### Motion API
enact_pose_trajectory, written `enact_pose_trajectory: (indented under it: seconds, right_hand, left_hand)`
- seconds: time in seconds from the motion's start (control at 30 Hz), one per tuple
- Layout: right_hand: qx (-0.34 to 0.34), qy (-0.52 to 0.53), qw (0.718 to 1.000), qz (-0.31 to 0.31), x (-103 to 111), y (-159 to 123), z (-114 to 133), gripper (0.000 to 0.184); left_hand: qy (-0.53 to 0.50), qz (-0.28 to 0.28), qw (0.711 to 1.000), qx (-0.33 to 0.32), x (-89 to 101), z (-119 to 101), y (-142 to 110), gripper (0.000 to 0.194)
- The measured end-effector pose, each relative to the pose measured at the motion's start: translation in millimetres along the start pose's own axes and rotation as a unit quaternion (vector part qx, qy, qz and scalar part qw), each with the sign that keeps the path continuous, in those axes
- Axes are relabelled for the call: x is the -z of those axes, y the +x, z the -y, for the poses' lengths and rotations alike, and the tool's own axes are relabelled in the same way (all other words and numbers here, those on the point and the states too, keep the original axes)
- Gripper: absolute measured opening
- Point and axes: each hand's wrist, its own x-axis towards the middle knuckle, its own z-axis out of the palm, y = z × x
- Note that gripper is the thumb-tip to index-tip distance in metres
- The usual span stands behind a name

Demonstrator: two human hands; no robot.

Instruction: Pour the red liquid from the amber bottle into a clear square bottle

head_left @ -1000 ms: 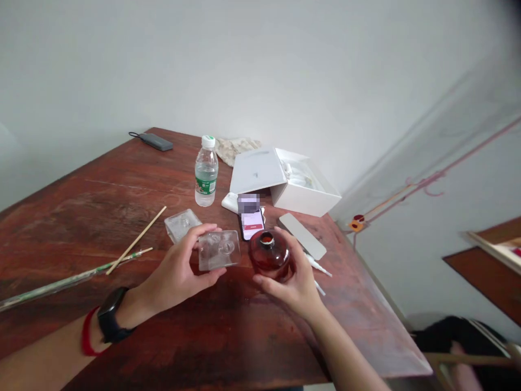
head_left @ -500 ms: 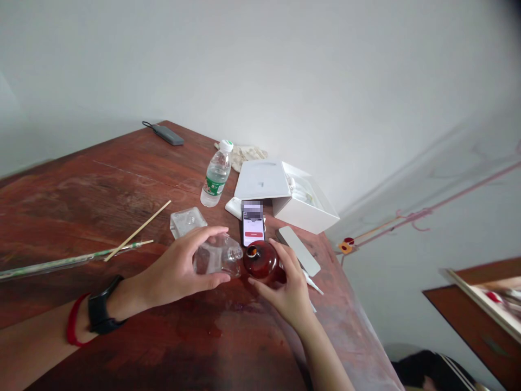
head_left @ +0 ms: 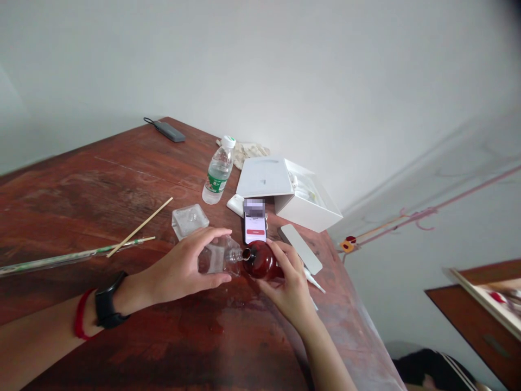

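My left hand is closed around a clear bottle, its fingers on the near and far sides and its neck pointing right. In my right hand is a brown glass bottle, tilted so that its open mouth faces left. The two mouths meet or nearly meet; I cannot tell whether they touch. No liquid stream can be made out between them. Just beyond the bottles lies a phone with a lit screen. A clear square block-like container sits past my left hand.
A capped water bottle stands behind. White boxes occupy the back right, beside a grey flat case and a white-tipped tube. Chopsticks lie left, and a dark device rests at the far corner. Wet spots mark the wooden table.
The brown bottle has tipped further left, bringing its mouth up against or very near the clear bottle's neck. The view has shifted slightly.
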Motion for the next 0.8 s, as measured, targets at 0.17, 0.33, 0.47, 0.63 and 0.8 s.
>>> enact_pose_trajectory:
  seconds: [0.17,0.33,0.47,0.63,0.8]
  right_hand:
    - [0.016,-0.041,0.999,0.010,-0.7,-0.8,-1.8,0.078]
    - [0.031,-0.068,0.997,0.021,1.2,-1.8,-1.8,0.081]
    - [0.032,-0.076,0.996,0.033,3.6,-2.3,0.4,0.083]
    - [0.016,-0.100,0.994,0.043,5.5,-4.3,3.3,0.083]
    - [0.021,-0.108,0.993,0.043,7.7,-5.4,5.0,0.083]
  left_hand:
    - [-0.007,0.009,1.000,0.007,-4.6,3.4,-0.7,0.068]
    - [-0.004,0.023,1.000,0.017,-4.1,7.3,-0.5,0.068]
    - [-0.006,0.031,0.999,0.018,-1.9,7.9,0.3,0.068]
    - [-0.005,0.037,0.999,0.014,-2.1,7.6,0.2,0.068]
    - [-0.007,0.050,0.999,0.013,-1.5,7.7,0.0,0.070]
